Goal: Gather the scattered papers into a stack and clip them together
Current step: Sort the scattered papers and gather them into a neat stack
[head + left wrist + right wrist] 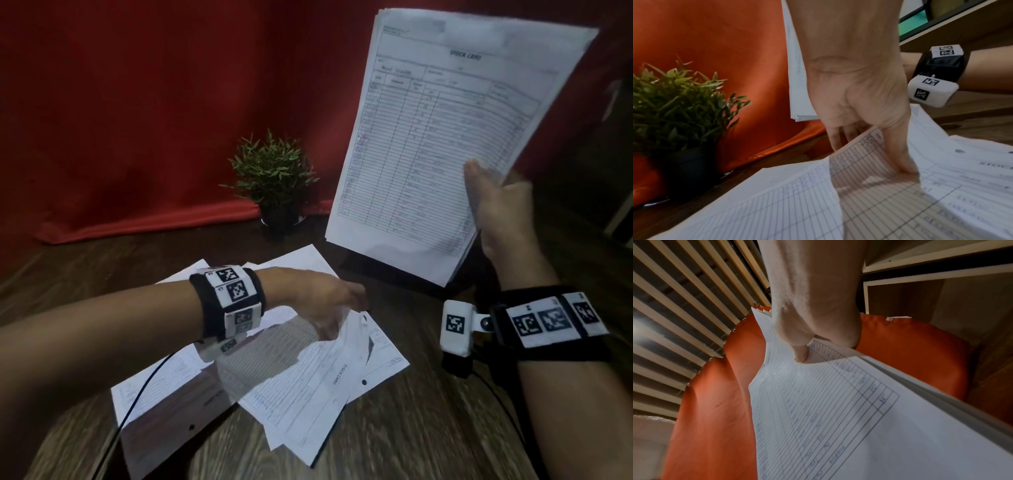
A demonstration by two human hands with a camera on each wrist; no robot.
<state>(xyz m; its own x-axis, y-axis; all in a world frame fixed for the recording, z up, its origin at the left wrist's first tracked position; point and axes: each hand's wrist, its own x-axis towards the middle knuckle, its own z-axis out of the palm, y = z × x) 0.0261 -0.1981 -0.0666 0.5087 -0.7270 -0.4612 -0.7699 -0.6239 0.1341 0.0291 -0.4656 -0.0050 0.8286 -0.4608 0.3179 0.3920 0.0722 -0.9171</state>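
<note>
Wooden table (428,428): left hand (318,301) hides its fingertips under loose sheet (308,370).

A dark wooden table (428,421) carries scattered papers (301,383), a potted plant (274,178) and red cloth (144,219).

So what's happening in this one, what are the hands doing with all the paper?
A person is gathering loose forms. The right hand holds a stack of papers upright above the wooden table. The left hand is lifting another sheet from the scattered papers still lying there. No clip is in view.
</note>
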